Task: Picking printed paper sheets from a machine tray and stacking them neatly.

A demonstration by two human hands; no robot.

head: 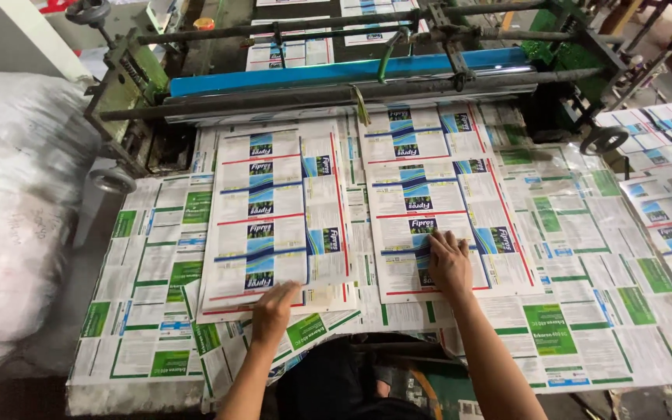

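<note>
Pressing flat, your right hand rests with fingers spread open on the right printed sheet stack, gripping nothing. Your left hand touches the left sheet stack at its lower edge, fingers loosely curled; both stacks lie squared on the surface below the machine's blue roller.

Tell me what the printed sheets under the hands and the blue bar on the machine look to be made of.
Printed sheets: thin glossy coated paper or film, judging by the sheen and curling edges. The left hand and right hand press them flat. Blue bar: probably painted metal or plastic covering; smooth, slightly shiny. Uncertain.
</note>
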